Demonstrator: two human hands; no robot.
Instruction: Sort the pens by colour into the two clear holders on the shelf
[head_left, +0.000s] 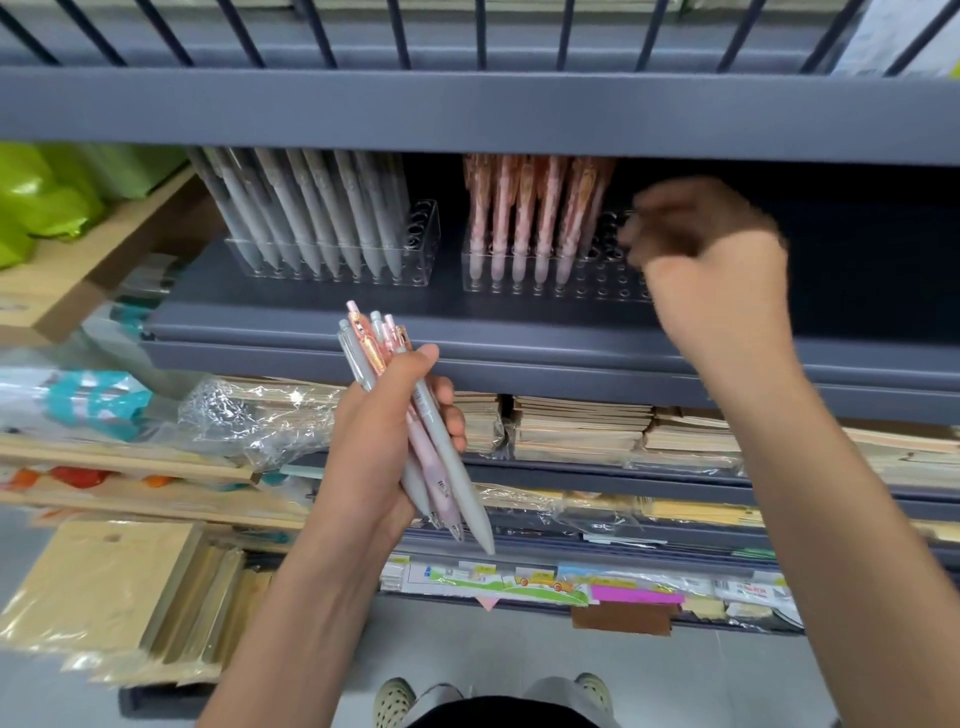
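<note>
I see a mixed bunch of pens (426, 441), grey and pink, gripped in my left hand (374, 447). They lie slantwise across the palm, click-ends up toward the shelf and tips pointing down to the right, past the fingers. The thumb presses over the bunch from the near side. This hand hangs in front of the shelf (467, 332) edge, below the two holders and roughly between them.

On the shelf, the left clear holder (415, 260) carries a row of grey pens (311, 213), leaning back to the left. Just beside it, the right clear holder (597, 288) carries pink pens (535, 213) in its left part, with open holes to their right.

My right hand (717, 260) is raised to the right end of that holder, in front of its open holes. It is badly blurred. The fingers look curled, but I cannot tell whether they hold a pen or nothing. The forearm runs up steeply from the lower right.

The shelf is dark grey metal, with another board above it. Lower shelves hold wrapped stacks of brown notebooks (582, 426). Green packets (36, 202) sit far left. Grey floor and my shoes (395, 701) show at the bottom.
</note>
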